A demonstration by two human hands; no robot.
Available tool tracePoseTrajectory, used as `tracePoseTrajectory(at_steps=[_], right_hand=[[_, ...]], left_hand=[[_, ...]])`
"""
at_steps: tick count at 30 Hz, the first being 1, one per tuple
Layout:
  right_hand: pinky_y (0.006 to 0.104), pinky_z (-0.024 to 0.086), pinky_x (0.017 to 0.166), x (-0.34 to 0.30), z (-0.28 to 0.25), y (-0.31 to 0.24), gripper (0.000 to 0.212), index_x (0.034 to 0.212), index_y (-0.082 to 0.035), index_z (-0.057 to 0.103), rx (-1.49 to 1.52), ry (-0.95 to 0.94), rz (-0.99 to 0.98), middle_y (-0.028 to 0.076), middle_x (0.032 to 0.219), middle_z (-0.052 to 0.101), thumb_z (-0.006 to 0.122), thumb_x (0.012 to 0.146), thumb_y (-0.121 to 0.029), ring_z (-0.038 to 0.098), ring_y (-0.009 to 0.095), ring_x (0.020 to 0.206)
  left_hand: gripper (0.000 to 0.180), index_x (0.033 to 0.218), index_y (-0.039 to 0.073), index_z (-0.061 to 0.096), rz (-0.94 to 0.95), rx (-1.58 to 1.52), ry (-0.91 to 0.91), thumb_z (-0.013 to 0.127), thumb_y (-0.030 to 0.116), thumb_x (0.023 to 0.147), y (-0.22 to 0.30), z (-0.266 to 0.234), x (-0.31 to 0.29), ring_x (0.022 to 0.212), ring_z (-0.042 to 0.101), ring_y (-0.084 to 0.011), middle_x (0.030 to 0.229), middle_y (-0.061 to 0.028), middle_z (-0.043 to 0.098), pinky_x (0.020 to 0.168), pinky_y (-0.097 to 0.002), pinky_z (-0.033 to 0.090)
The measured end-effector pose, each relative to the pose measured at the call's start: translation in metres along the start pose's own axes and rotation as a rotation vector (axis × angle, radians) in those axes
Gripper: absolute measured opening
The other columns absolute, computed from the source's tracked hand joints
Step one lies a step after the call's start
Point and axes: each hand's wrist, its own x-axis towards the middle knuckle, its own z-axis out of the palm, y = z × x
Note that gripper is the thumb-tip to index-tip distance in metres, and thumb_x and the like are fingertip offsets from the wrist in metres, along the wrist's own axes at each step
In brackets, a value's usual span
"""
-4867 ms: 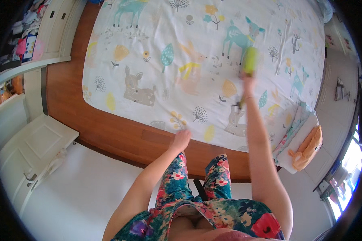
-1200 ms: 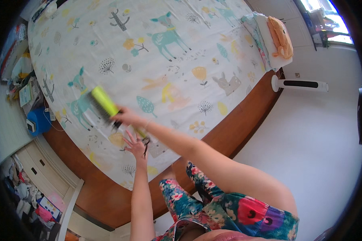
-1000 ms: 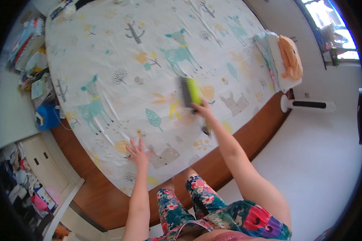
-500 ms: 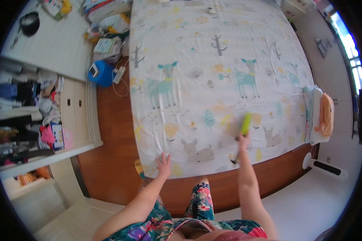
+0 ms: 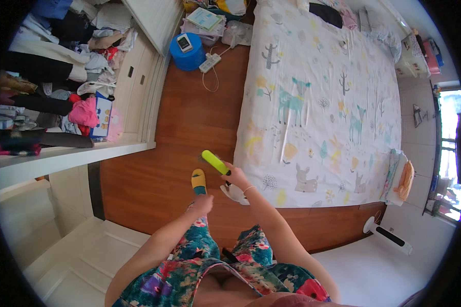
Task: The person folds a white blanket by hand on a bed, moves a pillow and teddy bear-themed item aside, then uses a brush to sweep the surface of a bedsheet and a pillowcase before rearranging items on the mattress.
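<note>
Roller (image 5: 215, 162), yellow-green, is gripped by its handle in the right hand (image 5: 235, 176), off the corner of the bed sheet (image 5: 317, 102), over the wood floor (image 5: 189, 117). Left hand (image 5: 202, 204) is loosely curled, empty. Roller should be laid flat on the sheet, strokes kept straight and overlapped

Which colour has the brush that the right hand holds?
The brush is yellow-green, shown best in the head view, held in the right hand.

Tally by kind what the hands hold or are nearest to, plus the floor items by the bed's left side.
Yellow-green brush, in the right hand: 1
Yellow slipper, nearest the empty left hand: 1
Blue round stool: 1
White power strip: 1
Total: 4
</note>
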Motion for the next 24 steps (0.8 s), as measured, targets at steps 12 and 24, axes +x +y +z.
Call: tracePoseTrajectory(at_steps=[12,24], right_hand=[[0.0324,0.044,0.042,0.004,-0.122,0.020,0.037,0.090,-0.002,0.051,0.119,0.434,0.544,0.013,0.066,0.058,0.065,0.067,-0.026,0.055,0.020,0.048],[0.0386,0.045,0.063,0.045,-0.382,0.162,0.028,0.082,0.003,0.053,0.103,1.222,0.859,0.017,0.078,0.060,0.063,0.067,-0.018,0.058,0.031,0.070]], left_hand=[[0.023,0.090,-0.002,0.055,-0.454,0.039,-0.053,0.047,0.016,0.077,-0.114,-0.123,-0.081,0.087,0.055,-0.0367,0.094,-0.0229,0.058,0.075,-0.0439,0.045],[0.022,0.095,0.001,0.056,-0.149,-0.043,0.001,0.051,0.016,0.080,0.007,-0.337,0.186,0.085,0.058,-0.0317,0.092,-0.0183,0.060,0.075,-0.0377,0.046]])
